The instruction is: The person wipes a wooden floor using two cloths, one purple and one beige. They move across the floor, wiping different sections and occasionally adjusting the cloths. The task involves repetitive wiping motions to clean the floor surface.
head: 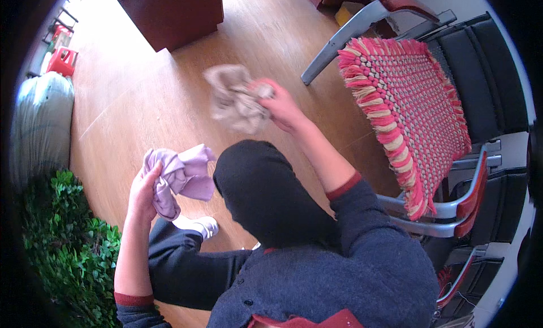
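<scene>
Bunched lilac cloth (186,175) is gripped in my left hand (144,192), its free end sticking out to the right above my bent leg. My right hand (280,105) is raised farther forward, closed around a crumpled beige cloth (239,103). That cloth is blurred, and its shape is hard to make out. The two cloths are apart, both held in the air over the floor. My black-trousered knee (258,179) rises between my forearms, and a white shoe (205,227) shows below the lilac cloth.
On my right stands a metal-armed chair with a fringed pink and beige woven mat (415,116) on its seat. Green foliage (72,251) and a large stuffed sack (44,120) line the left. A dark red cabinet (174,18) stands ahead on the wood-look floor (123,116), with a red plastic stool (62,61) farther left.
</scene>
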